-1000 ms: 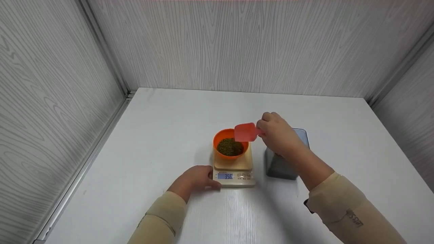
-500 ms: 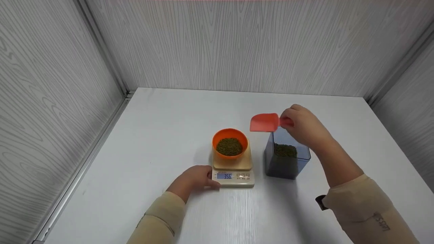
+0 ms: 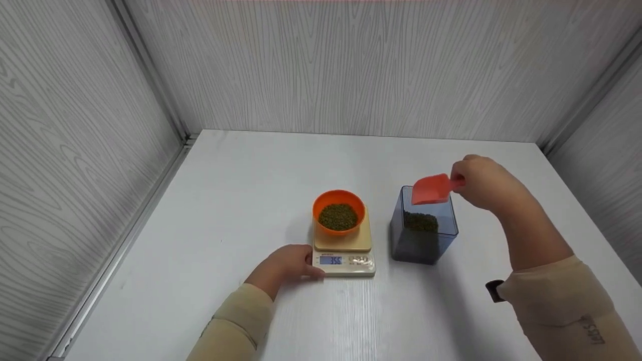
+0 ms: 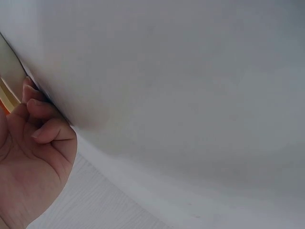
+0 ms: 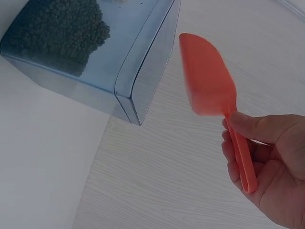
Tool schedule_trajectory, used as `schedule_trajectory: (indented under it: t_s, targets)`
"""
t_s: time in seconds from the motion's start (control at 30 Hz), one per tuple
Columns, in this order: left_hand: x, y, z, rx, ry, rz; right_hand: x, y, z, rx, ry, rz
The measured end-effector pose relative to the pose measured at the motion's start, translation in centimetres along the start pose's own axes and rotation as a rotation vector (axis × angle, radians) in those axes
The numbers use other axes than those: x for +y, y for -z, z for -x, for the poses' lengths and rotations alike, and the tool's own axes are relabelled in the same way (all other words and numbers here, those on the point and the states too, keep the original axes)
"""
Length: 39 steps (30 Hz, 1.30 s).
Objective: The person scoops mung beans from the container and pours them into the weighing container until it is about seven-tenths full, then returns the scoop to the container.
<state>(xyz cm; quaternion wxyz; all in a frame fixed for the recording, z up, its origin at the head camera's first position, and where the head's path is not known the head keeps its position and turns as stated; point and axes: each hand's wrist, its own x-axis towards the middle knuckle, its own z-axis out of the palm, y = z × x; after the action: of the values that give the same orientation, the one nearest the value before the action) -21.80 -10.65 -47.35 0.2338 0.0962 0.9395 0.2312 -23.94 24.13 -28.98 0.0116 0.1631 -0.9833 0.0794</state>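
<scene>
My left hand (image 3: 291, 263) holds the left side of a kitchen scale (image 3: 343, 244), thumb at its front corner. In the left wrist view the fingers (image 4: 45, 109) curl against the scale's edge. An orange bowl (image 3: 339, 232) on the weighing plate holds small green-brown pellets (image 3: 338, 216). The scale's display (image 3: 331, 260) is lit with digits. My right hand (image 3: 489, 183) grips a red scoop (image 3: 430, 189) by its handle, the blade overlapping the far rim of a clear bluish container (image 3: 444, 245) in the head view. More pellets (image 5: 62, 33) lie inside that container.
The container stands to the right of the scale, with a gap between them. Both are on a white table (image 3: 251, 190). Grey wood-grain panels rise at the back (image 3: 341, 70), left (image 3: 80, 150) and right (image 3: 602, 130).
My right hand has carried the scoop rightward from over the orange bowl to above the container, uncovering the pellets in both. The left hand has stayed on the scale.
</scene>
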Motion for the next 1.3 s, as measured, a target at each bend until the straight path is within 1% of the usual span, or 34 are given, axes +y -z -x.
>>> schedule_trajectory:
  t_s: [0.1, 0.2, 0.3, 0.37, 0.47, 0.6, 0.73, 0.8, 0.9, 1.07, 1.17, 1.3]
  targets:
    - [-0.1, -0.1, -0.1, -0.001, -0.002, -0.007, -0.3, -0.6, -0.2, -0.054, -0.008, 0.073]
    - [-0.2, -0.1, -0.1, -0.002, -0.005, -0.007, -0.7, -1.4, -0.4, -0.078, 0.009, 0.145]
    - [-0.3, -0.1, -0.2, -0.004, -0.008, -0.003, -1.3, -2.4, -0.5, -0.057, 0.055, 0.265]
    - [-0.3, -0.1, -0.2, -0.006, -0.008, -0.001, -1.6, -3.0, -0.5, -0.037, 0.095, 0.369]
    - [-0.3, -0.1, -0.3, -0.008, -0.007, 0.000, -2.2, -3.9, -0.7, -0.035, 0.141, 0.506]
    - [-0.4, 0.0, -0.2, -0.005, -0.011, -0.001, -3.0, -5.0, -0.9, -0.049, 0.184, 0.640]
    - [-0.4, -0.1, -0.2, -0.001, -0.009, 0.001, -3.7, -5.9, -1.0, -0.009, 0.237, 0.772]
    - [-0.4, -0.1, -0.2, 0.000, -0.008, 0.001, -4.0, -6.3, -1.1, 0.008, 0.262, 0.821]
    - [-0.5, -0.1, -0.3, 0.000, -0.014, -0.001, -4.4, -6.9, -1.3, 0.009, 0.287, 0.869]
    - [-0.5, -0.1, -0.2, 0.002, -0.015, -0.009, -4.4, -7.5, -1.7, -0.007, 0.303, 0.900]
    - [-0.3, 0.0, 0.0, -0.001, -0.011, -0.011, -4.1, -7.7, -1.8, -0.029, 0.300, 0.895]
    - [-0.2, 0.0, 0.0, -0.006, -0.008, -0.006, -3.4, -7.9, -1.9, -0.057, 0.295, 0.862]
